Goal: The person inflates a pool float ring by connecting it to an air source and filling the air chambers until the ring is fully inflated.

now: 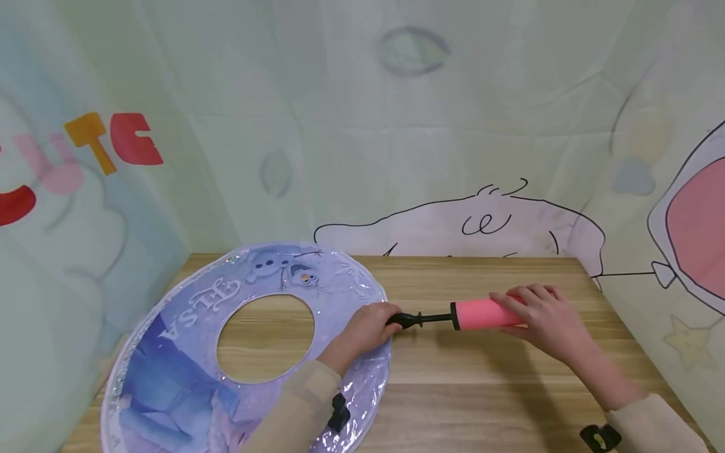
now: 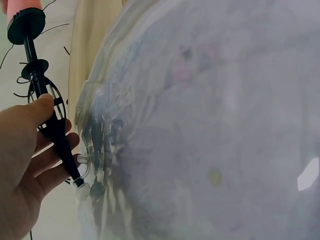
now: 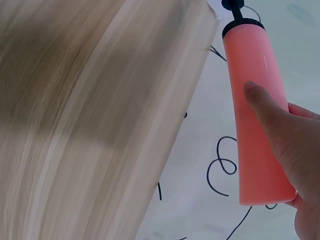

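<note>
Far left, we see an orange letter T (image 1: 90, 131) on the printed backdrop (image 1: 351, 126). Next, the purple-blue swim ring (image 1: 175, 355) lies on the left part of the wooden table (image 1: 442, 396), bare wood showing through its hole. At the ring's right edge, our left hand (image 1: 368, 324) pinches the black end (image 2: 61, 142) of the pump between thumb and fingers; its tip meets the clear valve (image 2: 84, 188), though we can't quite tell if it's inserted. Going right, a thin black rod links to the pink barrel (image 1: 481, 314), held above the table. Our right hand (image 1: 546, 324) wraps the barrel's far end, thumb along its side. Far right, a pink balloon print (image 1: 699, 226).
</note>
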### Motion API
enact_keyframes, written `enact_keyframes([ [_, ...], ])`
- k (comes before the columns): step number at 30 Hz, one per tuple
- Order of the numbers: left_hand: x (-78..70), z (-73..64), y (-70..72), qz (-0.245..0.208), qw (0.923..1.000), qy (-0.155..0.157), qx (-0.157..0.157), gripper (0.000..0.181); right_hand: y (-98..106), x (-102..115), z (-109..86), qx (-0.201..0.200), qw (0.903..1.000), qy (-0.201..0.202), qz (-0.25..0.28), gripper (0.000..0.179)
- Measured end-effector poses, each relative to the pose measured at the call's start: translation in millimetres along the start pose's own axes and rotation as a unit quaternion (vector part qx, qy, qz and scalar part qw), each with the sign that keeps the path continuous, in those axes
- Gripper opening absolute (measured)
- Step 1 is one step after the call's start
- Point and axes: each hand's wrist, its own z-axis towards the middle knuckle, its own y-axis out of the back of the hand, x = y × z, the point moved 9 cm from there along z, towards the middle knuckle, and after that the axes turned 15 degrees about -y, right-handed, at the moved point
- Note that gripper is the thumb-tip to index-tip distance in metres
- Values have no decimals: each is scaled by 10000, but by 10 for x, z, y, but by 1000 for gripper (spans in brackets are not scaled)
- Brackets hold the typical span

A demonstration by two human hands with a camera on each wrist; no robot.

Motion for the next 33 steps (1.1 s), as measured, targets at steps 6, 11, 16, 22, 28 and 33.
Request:
enact_keyframes([
  [6, 4, -9, -11, 12, 10000, 29, 15, 25, 90, -140, -66, 32, 10000, -74, -29, 67],
  [11, -12, -8, -2, 82, 9999, -88, -46, 24, 165, -278, -132, 48, 9998, -207, -57, 63],
  [16, -36, -8, 10, 118, 9998, -153, -46, 24, 255, -409, -185, -78, 9995, -309, -85, 76],
  [22, -41, -18, 29, 108, 9996, -172, -184, 22, 322, -473, -215, -212, 9991, -318, -205, 76],
  [28, -73, -16, 38, 287, 9984, -340, -338, 20, 241, -350, -172, -130, 9996, -206, -174, 67],
  [33, -86, -15, 35, 362, 9983, -305, -331, 20, 128, -124, -89, -180, 9996, 6, -221, 64],
])
